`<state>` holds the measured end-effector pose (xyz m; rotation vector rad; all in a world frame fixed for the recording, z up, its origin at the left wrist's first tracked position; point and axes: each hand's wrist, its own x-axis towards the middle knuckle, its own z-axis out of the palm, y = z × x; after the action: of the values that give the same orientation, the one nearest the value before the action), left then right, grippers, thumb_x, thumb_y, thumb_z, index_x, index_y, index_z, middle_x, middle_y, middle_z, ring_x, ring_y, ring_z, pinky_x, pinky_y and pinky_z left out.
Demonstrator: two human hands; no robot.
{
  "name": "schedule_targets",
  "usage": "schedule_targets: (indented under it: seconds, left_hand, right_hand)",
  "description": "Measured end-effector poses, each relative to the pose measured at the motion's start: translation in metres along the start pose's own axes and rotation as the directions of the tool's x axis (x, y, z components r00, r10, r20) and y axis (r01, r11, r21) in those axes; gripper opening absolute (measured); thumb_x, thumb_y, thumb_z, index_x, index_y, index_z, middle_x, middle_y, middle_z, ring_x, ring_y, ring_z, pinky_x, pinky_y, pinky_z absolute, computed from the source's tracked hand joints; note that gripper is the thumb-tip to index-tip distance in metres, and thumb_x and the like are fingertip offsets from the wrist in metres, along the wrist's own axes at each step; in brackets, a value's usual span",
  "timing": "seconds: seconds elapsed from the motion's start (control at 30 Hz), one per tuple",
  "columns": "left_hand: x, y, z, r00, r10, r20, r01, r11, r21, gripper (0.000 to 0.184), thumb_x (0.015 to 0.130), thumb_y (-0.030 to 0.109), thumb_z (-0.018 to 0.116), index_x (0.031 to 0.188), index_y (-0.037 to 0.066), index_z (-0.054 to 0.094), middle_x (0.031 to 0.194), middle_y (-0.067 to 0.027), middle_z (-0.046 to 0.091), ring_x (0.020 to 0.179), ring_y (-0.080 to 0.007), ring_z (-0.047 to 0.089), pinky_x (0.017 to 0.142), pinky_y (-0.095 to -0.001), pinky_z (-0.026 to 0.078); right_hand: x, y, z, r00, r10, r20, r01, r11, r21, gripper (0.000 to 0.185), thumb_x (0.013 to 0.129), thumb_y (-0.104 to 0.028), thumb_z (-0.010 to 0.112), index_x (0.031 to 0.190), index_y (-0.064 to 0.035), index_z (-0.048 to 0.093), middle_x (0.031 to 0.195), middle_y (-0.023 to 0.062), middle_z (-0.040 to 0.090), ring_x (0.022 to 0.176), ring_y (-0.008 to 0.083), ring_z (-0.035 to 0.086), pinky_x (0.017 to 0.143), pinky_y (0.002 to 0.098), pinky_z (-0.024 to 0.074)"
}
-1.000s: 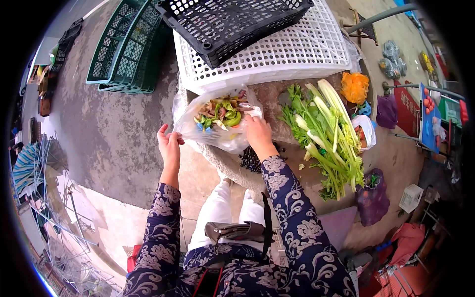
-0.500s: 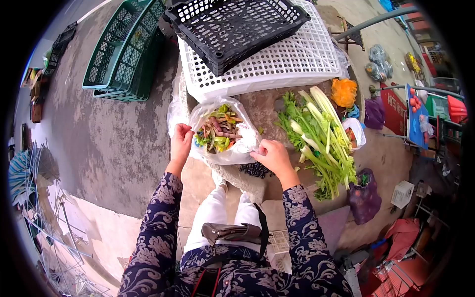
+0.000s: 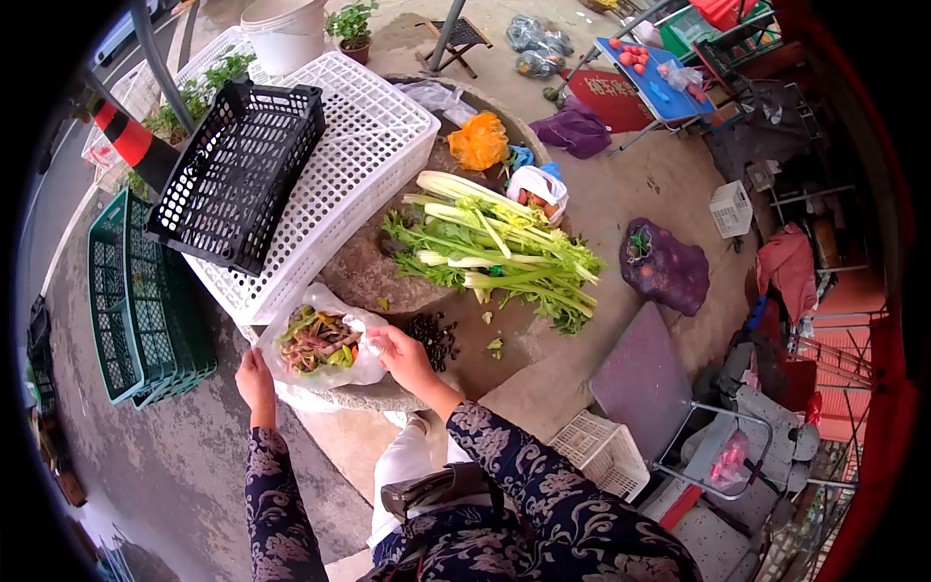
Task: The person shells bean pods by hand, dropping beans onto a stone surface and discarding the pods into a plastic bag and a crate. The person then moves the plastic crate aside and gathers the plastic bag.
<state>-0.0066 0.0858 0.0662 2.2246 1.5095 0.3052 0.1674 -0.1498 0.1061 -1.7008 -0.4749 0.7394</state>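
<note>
A clear plastic bag [image 3: 361,372] filled with vegetable scraps [image 3: 320,341], brownish pods or peels and green bits, sits at the near end of a stone table [image 3: 364,274]. My left hand [image 3: 256,386] is closed on the bag's left rim. On the other side, my right hand [image 3: 402,361] pinches the right rim between thumb and fingers. The bag's mouth is spread between both hands. Small dark beans or seeds [image 3: 433,339] lie on the stone just beyond my right hand. A pile of celery [image 3: 504,247] rests farther to the right.
A black crate [image 3: 238,175] sits on an upturned white crate [image 3: 339,145] behind the bag. Green crates [image 3: 145,301] stand at left. Beyond the celery are an orange bag [image 3: 478,142] and a white bag [image 3: 539,190]. A purple net sack [image 3: 665,267] and a stool [image 3: 642,373] stand right.
My view has swung to the right, so the bag and crates appear farther left and more of the right side shows. Both hands stay at the bag's rim.
</note>
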Motion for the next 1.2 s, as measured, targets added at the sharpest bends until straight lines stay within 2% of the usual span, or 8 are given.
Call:
schedule_targets:
  seconds: [0.13,0.37,0.47,0.6,0.67,0.8,0.97,1.2]
  left_hand:
    - [-0.02,-0.01,-0.015,0.996,0.032,-0.087,-0.056,0.954,-0.293,0.029,0.092,0.025,0.047,0.088,0.0,0.062,0.075,-0.0119,0.065,0.066,-0.0192,0.061,0.061,-0.0299,0.046]
    - [-0.02,-0.043,0.042,0.925,-0.354,0.137,0.263,0.339,-0.903,0.015,0.093,0.022,0.047,0.095,0.007,0.048,0.065,0.0017,0.043,0.05,-0.005,0.037,0.042,-0.0221,0.032]
    - [-0.02,-0.029,0.05,0.944,-0.271,0.187,0.323,0.653,-0.684,0.022,0.092,0.026,0.049,0.097,0.005,0.049,0.068,0.0,0.047,0.053,-0.0074,0.043,0.046,-0.024,0.036]
    - [-0.044,0.006,0.049,0.961,0.259,0.094,-0.239,0.953,-0.189,0.053,0.077,0.036,0.065,0.112,0.001,0.047,0.102,-0.0173,0.055,0.093,-0.0281,0.053,0.079,-0.0364,0.043]
    - [-0.058,0.016,0.033,0.954,0.145,0.263,-0.204,0.955,0.213,0.071,0.062,0.033,0.072,0.124,0.013,0.044,0.129,-0.0197,0.038,0.119,-0.0371,0.035,0.096,-0.0459,0.032]
    - [-0.071,0.004,-0.001,0.97,-0.013,0.244,-0.119,0.847,0.517,0.058,0.067,0.022,0.066,0.121,0.014,0.046,0.141,-0.0172,0.022,0.126,-0.0353,0.025,0.095,-0.0486,0.031]
    - [-0.026,-0.088,0.009,0.952,0.114,0.284,-0.19,0.947,0.258,0.036,0.076,0.007,0.047,0.112,0.008,0.05,0.093,-0.0231,0.062,0.089,-0.039,0.06,0.078,-0.0448,0.047]
    - [0.001,-0.102,-0.035,0.969,0.156,0.19,-0.152,0.988,-0.034,0.033,0.075,0.008,0.047,0.105,0.011,0.058,0.082,-0.0226,0.063,0.082,-0.0385,0.061,0.072,-0.0455,0.048]
  right_hand:
    - [-0.019,0.003,0.004,0.987,-0.124,0.103,0.07,0.903,0.424,0.026,0.092,-0.007,0.048,0.117,-0.0019,0.051,0.109,0.0058,0.06,0.105,0.0113,0.053,0.092,0.0226,0.0401]
    - [-0.045,0.011,-0.004,0.96,-0.01,0.281,-0.162,0.797,0.581,0.026,0.09,-0.005,0.037,0.112,0.0009,0.051,0.083,0.0017,0.053,0.076,0.0105,0.051,0.073,0.0244,0.0433]
    - [-0.058,0.028,0.001,0.877,0.117,0.466,-0.34,0.836,0.43,0.026,0.089,-0.009,0.047,0.112,-0.0001,0.051,0.095,0.0031,0.056,0.088,0.0101,0.051,0.083,0.0234,0.0414]
    - [-0.081,0.02,0.001,0.895,0.034,0.444,-0.192,0.929,0.317,0.027,0.087,-0.013,0.053,0.112,-0.0021,0.052,0.098,0.0026,0.055,0.092,0.0109,0.05,0.083,0.0248,0.0411]
    - [-0.098,0.009,-0.001,0.898,0.037,0.438,-0.197,0.925,0.326,0.028,0.085,-0.017,0.056,0.108,-0.0023,0.053,0.096,0.0024,0.055,0.092,0.0104,0.05,0.081,0.025,0.0415]
    - [-0.116,0.013,0.004,0.877,0.095,0.471,-0.172,0.977,0.123,0.028,0.087,-0.018,0.056,0.11,-0.002,0.055,0.101,0.0028,0.057,0.093,0.0101,0.051,0.082,0.0255,0.0418]
    - [-0.109,0.012,0.019,0.902,0.221,0.372,-0.304,0.935,0.182,0.035,0.087,-0.017,0.054,0.118,0.0001,0.049,0.1,0.0052,0.058,0.089,0.0098,0.053,0.079,0.0246,0.0432]
    - [-0.125,-0.03,0.071,0.875,0.482,0.037,-0.46,0.806,0.372,0.05,0.081,-0.016,0.059,0.123,0.0031,0.039,0.084,0.0048,0.059,0.073,0.0108,0.057,0.062,0.0233,0.0441]
